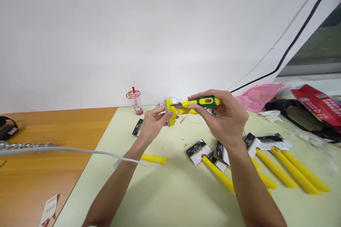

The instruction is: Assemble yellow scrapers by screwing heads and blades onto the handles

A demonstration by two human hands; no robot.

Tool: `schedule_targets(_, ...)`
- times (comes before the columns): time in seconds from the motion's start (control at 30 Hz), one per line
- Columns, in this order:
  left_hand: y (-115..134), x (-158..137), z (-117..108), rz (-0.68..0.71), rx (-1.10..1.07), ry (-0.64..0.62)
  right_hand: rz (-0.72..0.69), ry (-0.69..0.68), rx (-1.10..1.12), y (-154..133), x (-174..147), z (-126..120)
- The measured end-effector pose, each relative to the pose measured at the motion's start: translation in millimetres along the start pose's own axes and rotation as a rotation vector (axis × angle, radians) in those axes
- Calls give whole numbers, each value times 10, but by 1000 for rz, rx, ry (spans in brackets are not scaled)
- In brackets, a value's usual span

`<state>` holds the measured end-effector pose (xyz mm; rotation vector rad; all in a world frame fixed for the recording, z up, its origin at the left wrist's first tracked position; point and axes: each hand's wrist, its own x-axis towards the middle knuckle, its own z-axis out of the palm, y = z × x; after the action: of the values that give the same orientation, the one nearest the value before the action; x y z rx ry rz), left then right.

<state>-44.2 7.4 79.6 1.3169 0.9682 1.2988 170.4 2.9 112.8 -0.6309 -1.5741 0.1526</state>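
A white wall [133, 35] rises behind everything, with a black cable [301, 35] slanting across its right side. Below it stands a pale green table [165, 198], and along its left edge runs a brown wooden surface [66, 127]. On the right part of the table several yellow-handled tools [275, 168] lie in a loose row, some overlapping, with black-and-white cards [198, 151] at their far ends. Beyond them are a red packet [317, 106] and a crumpled pink bag [259, 96].

The right hand [226, 120] is raised over the table, its grip closed around the handle of a green-and-yellow screwdriver [197, 103]. The left hand [152, 124] faces it, its grip pinched, thumb and fingers on the head of a yellow scraper [173, 119]. The scraper is held up off the table, between the two hands; the screwdriver's shank points left over its head, but whether the tip touches it I cannot tell.

Near the left forearm lies another yellow handle [153, 159], partly hidden. A lidded cup [137, 104] with a red straw stands near the wall. Just in front is a small black card [137, 127]. Smallest are tiny bits [185, 145], too small to identify, near the middle of the table.
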Motion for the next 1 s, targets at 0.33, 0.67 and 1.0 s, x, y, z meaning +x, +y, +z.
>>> schedule_targets(0.33, -22, 0, -13, 18, -21, 21, -7, 13, 14, 7, -11, 11)
schedule_targets(0.67, -68, -3, -30, 72, 36, 35, -80, 49, -7, 109, -23, 44)
schedule_targets(1.0, -94, 5, -88, 106, 103, 60, -60, -228, 91, 121, -30, 25)
